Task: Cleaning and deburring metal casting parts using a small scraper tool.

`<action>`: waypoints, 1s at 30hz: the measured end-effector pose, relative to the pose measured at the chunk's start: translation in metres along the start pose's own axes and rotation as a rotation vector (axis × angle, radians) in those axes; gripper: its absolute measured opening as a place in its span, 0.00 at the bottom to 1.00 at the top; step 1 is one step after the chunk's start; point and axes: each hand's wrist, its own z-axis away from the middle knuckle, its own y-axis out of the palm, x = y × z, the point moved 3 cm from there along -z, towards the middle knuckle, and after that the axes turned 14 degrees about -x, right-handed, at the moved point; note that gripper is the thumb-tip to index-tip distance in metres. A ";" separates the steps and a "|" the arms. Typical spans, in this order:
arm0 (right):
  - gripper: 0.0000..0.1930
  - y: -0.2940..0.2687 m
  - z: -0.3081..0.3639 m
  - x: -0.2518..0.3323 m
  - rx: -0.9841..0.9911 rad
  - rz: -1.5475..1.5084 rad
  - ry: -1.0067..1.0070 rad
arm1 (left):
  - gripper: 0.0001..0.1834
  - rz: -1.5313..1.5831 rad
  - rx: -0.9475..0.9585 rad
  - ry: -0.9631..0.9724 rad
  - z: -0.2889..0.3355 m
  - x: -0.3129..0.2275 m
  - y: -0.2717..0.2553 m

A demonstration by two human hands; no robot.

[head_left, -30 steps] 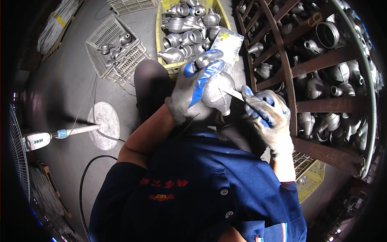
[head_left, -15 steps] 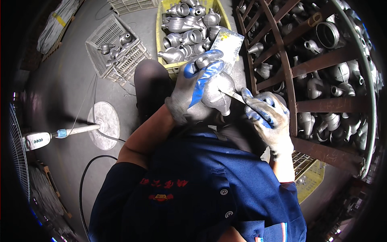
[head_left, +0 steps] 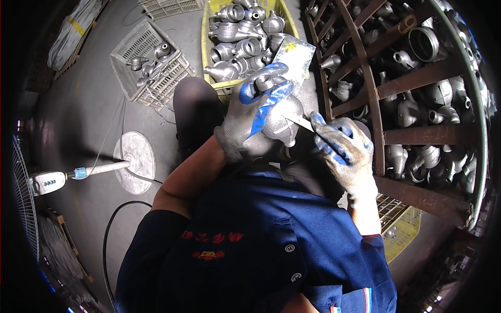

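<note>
A rounded grey metal casting [head_left: 282, 124] with short pipe-like necks sits over my lap. My left hand [head_left: 251, 107], in a grey glove with blue coating, is closed around its upper neck. In my gloved right hand [head_left: 345, 148] is a thin flat metal blade [head_left: 299, 122], like a file or scraper; its exact kind is unclear. The blade's tip touches the casting's face near a raised seam. Behind the casting stands a pale, scuffed metal plate [head_left: 293, 58].
Ahead, a yellow crate [head_left: 290, 21] holds several similar castings. A grey crate [head_left: 121, 70] with a few castings stands left of it. At right, a rusty brown metal rack [head_left: 373, 96] is full of castings. A fan's pole [head_left: 107, 166] and round base [head_left: 136, 151] stand at left.
My right hand and the blade have shifted slightly left and up against the casting. My left hand keeps its grip, nearly still.
</note>
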 end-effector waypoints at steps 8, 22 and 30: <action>0.15 0.001 0.001 -0.008 -0.004 0.029 0.000 | 0.22 -0.037 -0.019 0.048 0.000 0.000 0.000; 0.16 0.001 0.004 -0.013 0.002 0.003 0.030 | 0.22 -0.255 0.073 0.410 -0.003 0.002 -0.007; 0.14 0.001 0.008 -0.017 0.071 -0.121 0.083 | 0.21 0.039 0.002 -0.041 -0.002 0.005 -0.004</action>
